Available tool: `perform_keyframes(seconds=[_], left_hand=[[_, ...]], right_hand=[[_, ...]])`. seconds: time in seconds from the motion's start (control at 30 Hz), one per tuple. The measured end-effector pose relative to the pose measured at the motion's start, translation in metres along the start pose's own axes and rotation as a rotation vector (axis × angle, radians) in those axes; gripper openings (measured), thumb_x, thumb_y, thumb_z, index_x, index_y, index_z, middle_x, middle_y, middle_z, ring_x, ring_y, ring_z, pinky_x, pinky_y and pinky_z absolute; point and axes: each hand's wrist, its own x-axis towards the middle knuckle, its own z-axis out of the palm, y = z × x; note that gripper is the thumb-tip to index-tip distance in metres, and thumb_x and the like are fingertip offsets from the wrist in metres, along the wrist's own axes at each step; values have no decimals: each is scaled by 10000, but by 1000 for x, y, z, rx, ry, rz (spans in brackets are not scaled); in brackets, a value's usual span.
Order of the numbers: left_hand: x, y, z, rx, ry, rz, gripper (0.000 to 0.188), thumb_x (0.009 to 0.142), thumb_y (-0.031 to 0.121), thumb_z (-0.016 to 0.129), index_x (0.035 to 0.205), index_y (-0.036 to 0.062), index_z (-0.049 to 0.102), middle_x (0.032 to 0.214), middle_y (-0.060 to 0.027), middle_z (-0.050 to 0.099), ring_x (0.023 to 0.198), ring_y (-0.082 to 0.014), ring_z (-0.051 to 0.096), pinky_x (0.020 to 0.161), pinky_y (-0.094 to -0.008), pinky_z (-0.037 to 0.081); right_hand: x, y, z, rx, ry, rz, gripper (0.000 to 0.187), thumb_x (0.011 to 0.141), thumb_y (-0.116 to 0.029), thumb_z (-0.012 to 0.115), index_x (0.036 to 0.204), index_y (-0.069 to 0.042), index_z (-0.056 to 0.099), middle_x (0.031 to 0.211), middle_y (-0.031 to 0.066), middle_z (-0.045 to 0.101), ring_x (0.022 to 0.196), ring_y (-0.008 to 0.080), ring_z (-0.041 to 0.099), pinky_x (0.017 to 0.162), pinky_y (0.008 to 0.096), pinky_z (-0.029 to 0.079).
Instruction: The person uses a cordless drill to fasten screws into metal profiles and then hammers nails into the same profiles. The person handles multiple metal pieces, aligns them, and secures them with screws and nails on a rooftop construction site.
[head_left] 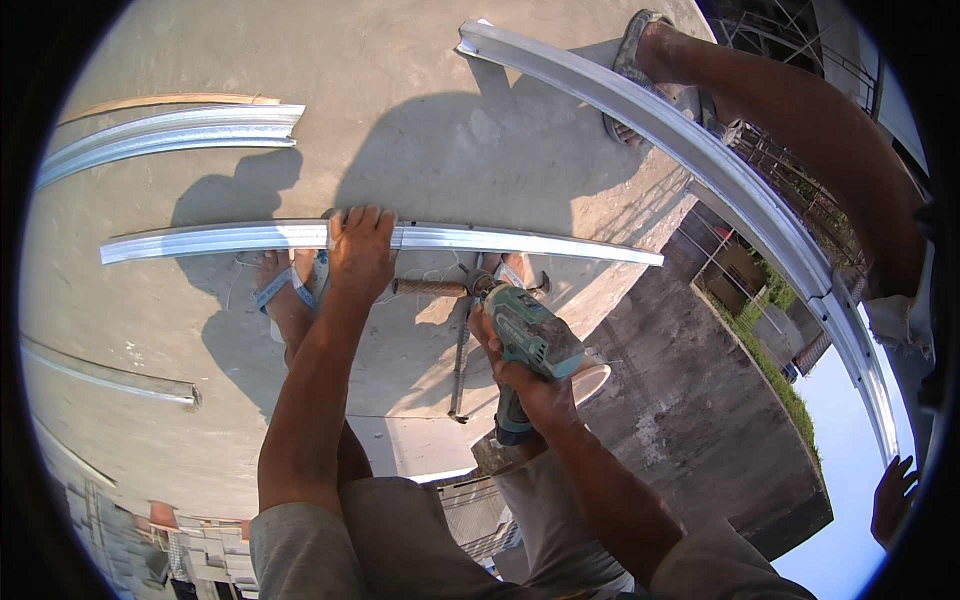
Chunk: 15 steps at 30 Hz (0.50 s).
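My left hand [362,255] is closed over the middle of a silvery metal channel [480,238], which lies crosswise in front of my feet. In my right hand [530,385] is a teal cordless drill [530,335], its nose toward the channel but apart from it. Beneath the drill's front, a tool with a brown ribbed handle [430,287], perhaps a hammer, lies partly hidden. A thin dark metal bar [460,365] rests on the concrete beside it.
A long metal channel [660,115] runs down the right side, with another person's sandalled foot [640,75] beside it and that person's hand [893,500] at its lower end. More channels [180,135] lie at left on the concrete slab [420,60]. The slab's edge drops off at right.
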Motion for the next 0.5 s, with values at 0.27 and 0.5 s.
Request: perform_keyframes(seconds=[0.27, 0.5], left_hand=[[-2, 12, -29, -24, -30, -20, 574, 767, 184, 772, 1284, 60, 555, 1314, -148, 526, 1300, -309, 453, 1188, -525, 190], [-6, 6, -94, -2, -100, -88, 499, 799, 190, 733, 1243, 32, 567, 1330, -142, 518, 1304, -310, 446, 1159, -478, 271]], right_hand=[[-31, -34, 8, 518, 63, 534, 350, 809, -56, 597, 1157, -17, 612, 1026, 88, 686, 734, 198, 649, 680, 342, 550], [-120, -59, 57, 1003, 68, 496, 394, 814, -42, 562, 1208, -24, 544, 1117, 122, 666, 779, 233, 661, 701, 381, 557]])
